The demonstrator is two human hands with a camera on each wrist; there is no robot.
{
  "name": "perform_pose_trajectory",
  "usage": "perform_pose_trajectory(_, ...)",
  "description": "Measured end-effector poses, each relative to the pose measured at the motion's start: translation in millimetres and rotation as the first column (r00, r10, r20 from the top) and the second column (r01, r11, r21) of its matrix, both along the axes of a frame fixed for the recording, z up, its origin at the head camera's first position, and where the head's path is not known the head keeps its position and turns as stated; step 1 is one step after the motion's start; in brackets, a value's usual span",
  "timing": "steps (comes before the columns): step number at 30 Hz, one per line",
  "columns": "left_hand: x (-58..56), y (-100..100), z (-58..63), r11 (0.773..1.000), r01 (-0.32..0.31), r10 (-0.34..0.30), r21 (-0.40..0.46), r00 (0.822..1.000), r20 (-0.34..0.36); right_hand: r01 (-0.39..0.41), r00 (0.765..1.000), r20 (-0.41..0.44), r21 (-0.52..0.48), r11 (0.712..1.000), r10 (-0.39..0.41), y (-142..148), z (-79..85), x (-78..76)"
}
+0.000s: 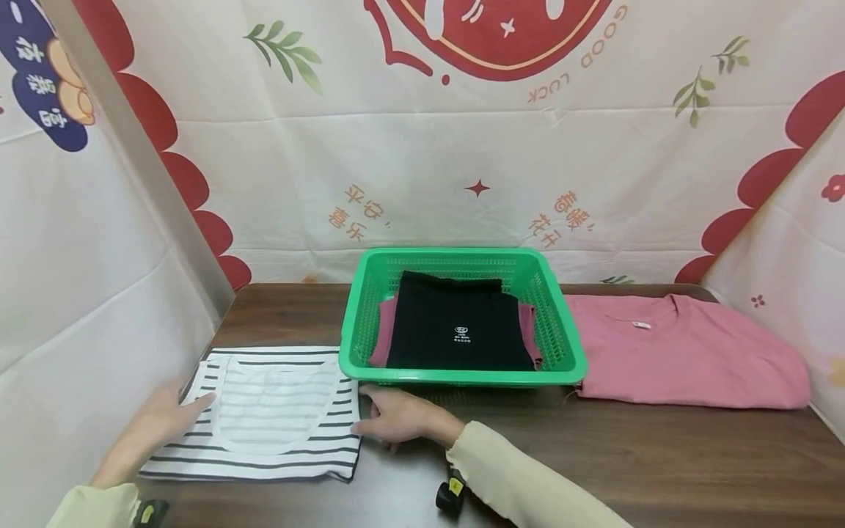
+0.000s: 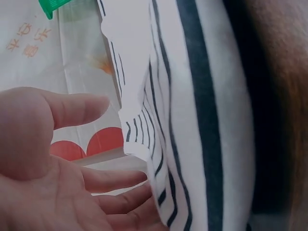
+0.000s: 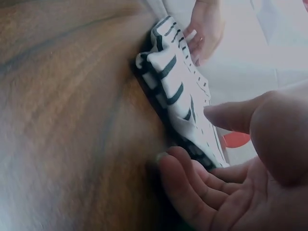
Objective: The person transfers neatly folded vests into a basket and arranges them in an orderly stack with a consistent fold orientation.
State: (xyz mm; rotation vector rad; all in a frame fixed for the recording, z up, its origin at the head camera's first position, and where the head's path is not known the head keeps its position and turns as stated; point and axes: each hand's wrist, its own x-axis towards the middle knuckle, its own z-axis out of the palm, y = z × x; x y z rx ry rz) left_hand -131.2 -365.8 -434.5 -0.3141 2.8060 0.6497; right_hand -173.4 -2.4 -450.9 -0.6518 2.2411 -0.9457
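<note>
A folded white shirt with dark stripes [image 1: 277,458] lies on the table at the left, its wide neckline facing up. Beside its left edge is my left hand [image 1: 161,418], thumb stretched over the border. In the left wrist view the fingers [image 2: 120,178] look nearly straight, their tips partly behind the cloth. My right hand [image 1: 396,418] is at the shirt's right edge. Its thumb [image 3: 231,115] points at the folded layers in the right wrist view, while the loosely bent fingers lie lower, a gap between them and the thumb.
A green plastic basket [image 1: 571,359] stands at the back, overlapping the shirt's far right corner in view. Inside are folded black [image 1: 455,315] and pink clothes. A folded pink shirt [image 1: 693,359] lies right of it. Printed cloth hangs behind and at the sides of the brown table [image 1: 614,455].
</note>
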Motion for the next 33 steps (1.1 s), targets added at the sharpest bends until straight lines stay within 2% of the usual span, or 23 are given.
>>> perform_pose_trajectory(6, -1.8, 0, -2.0, 1.0, -0.02, 0.02, -0.012, 0.999, 0.043, 0.061, 0.998, -0.002, -0.023, 0.998, -0.061, -6, -2.4, 1.0)
perform_pose_trajectory(9, -2.3, -1, -3.0, 0.999, -0.049, 0.05, -0.018, 0.996, 0.072, 0.089, 0.996, 0.001, -0.018, 0.996, -0.089, -10, -1.5, 0.8)
perform_pose_trajectory(12, -2.2, -2, -4.2, 0.998, -0.06, 0.062, -0.031, 0.996, 0.071, 0.125, 0.992, 0.015, -0.015, 0.992, -0.124, -15, -0.9, 0.4)
perform_pose_trajectory(18, -1.6, -4, -7.8, 0.998, -0.023, 0.023, -0.054, 1.0, -0.005, 0.198, 0.98, 0.004, 0.014, 0.98, -0.198, -24, -2.1, 2.5)
perform_pose_trajectory(23, -2.1, -9, -9.8, 0.996, 0.008, -0.009, -0.085, 1.0, -0.009, 0.223, 0.974, -0.049, 0.04, 0.974, -0.221, -29, -3.9, 6.5)
perform_pose_trajectory(27, -0.8, -13, -10.5, 0.997, 0.03, -0.031, -0.07, 0.999, -0.013, 0.215, 0.975, -0.066, 0.05, 0.975, -0.212, -30, -4.6, 7.9)
perform_pose_trajectory(33, -5.7, -10, -9.9, 0.996, 0.055, -0.053, -0.075, 0.998, 0.036, 0.216, 0.974, -0.088, 0.075, 0.973, -0.21, -29, -4.6, 7.5)
